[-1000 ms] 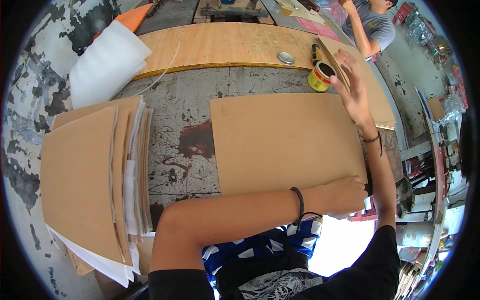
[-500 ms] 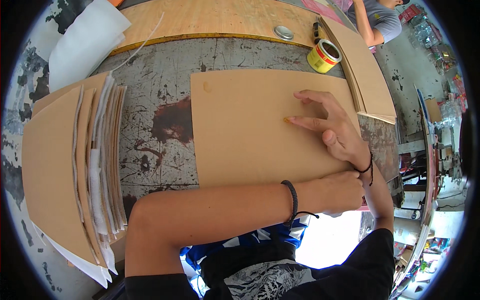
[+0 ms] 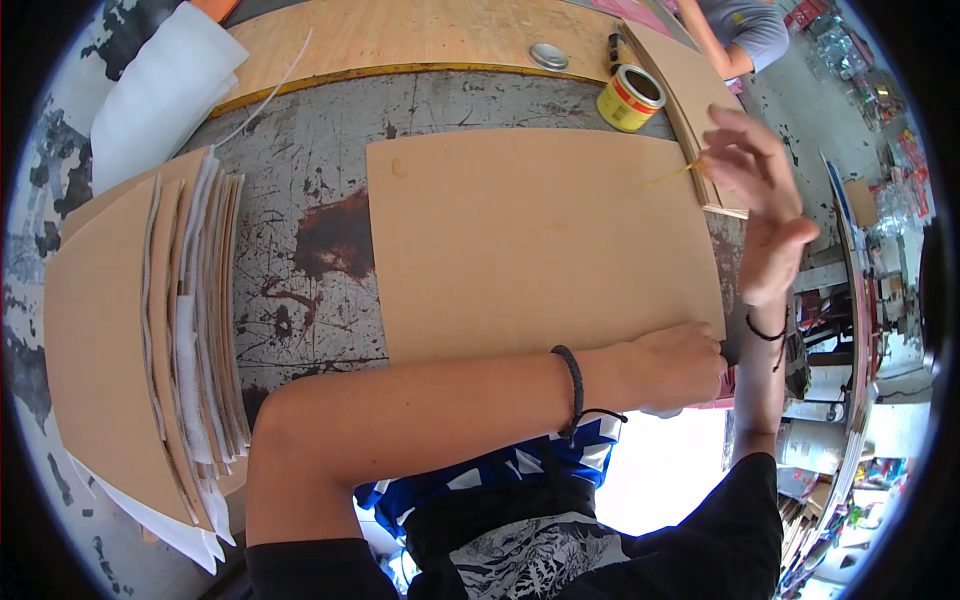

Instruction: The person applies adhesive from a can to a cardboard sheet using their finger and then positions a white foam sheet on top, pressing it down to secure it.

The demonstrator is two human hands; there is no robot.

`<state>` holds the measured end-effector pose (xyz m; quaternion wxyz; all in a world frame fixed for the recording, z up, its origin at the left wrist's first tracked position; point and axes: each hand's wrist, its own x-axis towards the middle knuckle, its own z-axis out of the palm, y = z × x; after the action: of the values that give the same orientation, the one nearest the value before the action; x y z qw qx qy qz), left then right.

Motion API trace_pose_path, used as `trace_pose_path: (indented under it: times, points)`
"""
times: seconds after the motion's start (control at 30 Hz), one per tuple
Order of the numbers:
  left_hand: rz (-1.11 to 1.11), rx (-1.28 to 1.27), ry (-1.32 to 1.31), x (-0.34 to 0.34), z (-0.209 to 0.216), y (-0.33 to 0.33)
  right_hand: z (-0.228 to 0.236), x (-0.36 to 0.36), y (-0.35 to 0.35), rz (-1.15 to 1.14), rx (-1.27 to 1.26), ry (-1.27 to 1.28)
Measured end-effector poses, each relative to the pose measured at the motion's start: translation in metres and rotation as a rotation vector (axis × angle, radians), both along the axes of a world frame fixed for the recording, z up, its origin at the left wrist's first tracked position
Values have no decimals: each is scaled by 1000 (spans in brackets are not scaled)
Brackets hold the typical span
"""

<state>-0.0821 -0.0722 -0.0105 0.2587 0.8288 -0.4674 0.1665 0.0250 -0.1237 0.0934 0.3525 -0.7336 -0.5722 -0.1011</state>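
Note:
A brown cardboard sheet [image 3: 530, 250] lies flat on the worn grey table, with a glue-like smear near its far left corner. My left forearm crosses along its near edge. At the near right corner my left hand [image 3: 680, 365] is closed; what it grips, if anything, is hidden. My right hand [image 3: 765, 200] is raised past the sheet's right side, slightly blurred, thumb and fingers apart. A thin yellow strand of glue [image 3: 668, 180] trails from its fingertips over the sheet. Beyond the sheet stands an open yellow and red can [image 3: 632, 98] with dark contents.
To the left stands a stack of cardboard and white foam sheets [image 3: 150, 330], with a white foam roll [image 3: 165, 90] behind. More cardboard sheets [image 3: 680, 85] lie at the far right, near a round metal lid [image 3: 548, 56]. Another person's arm [image 3: 715, 45] shows beyond.
My right hand has lifted off the sheet and swung right and away from me, drawing out the yellow strand. My left hand stays at the near right corner.

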Motion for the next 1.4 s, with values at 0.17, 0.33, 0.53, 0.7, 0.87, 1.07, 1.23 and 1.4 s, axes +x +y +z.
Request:
trace_pose_path:
  times: [0.17, 0.33, 0.53, 0.7, 0.87, 1.07, 1.23, 1.4]
  points:
    - [31, -37, -46, -5, -3, -3, 34, -12, -11, -73, 8, -58]
    - [102, 212, -219, -21, 8, -7, 24, -23, -31, -137, -47, 40]
    - [158, 527, -341, -39, 17, -11, -12, -40, -67, -166, -122, 136]
    - [163, 624, -400, -43, 12, -12, -51, -54, -116, -226, -82, 261]
    - [153, 544, -394, -38, 4, -14, -50, -56, -134, -251, -151, 149]
    - [109, 472, -317, -35, 2, -13, -52, -51, -153, -287, -192, 110]
    - [108, 463, -262, -33, 2, -14, -51, -49, -160, -339, -201, 157]
    - [92, 470, -247, -33, 6, -13, -45, -40, -169, -364, -158, 155]
